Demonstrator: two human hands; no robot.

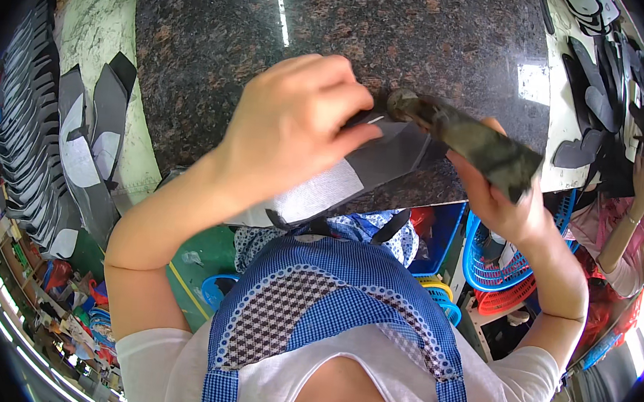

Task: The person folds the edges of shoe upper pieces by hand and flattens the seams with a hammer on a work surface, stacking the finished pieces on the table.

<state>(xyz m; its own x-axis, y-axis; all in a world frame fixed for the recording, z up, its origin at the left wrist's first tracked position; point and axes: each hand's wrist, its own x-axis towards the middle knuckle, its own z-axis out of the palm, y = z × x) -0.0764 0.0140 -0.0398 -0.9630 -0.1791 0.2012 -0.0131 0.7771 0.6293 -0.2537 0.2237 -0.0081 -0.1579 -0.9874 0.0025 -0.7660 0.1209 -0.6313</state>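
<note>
My right hand [505, 196] is wrapped round a hammer, its worn metal head [485, 142] blurred and partly covering the fingers. The round face points left, towards my other hand; the broad end flares to the right, and the handle is hidden. My left hand [298, 120] is closed in a pinch at the upper edge of a dark grey shoe-upper piece [393, 159]. That flat piece has a pale silvery patch and lies along the near edge of the table, partly under my left hand and wrist.
The dark speckled stone tabletop [336, 21] has pale side strips. On the left lie cut pieces [80, 144] and a long overlapping row of dark pieces [28, 132]. More dark pieces [595, 94] lie right, near another person's arm [631, 218]. Blue basket [476, 266] stands below.
</note>
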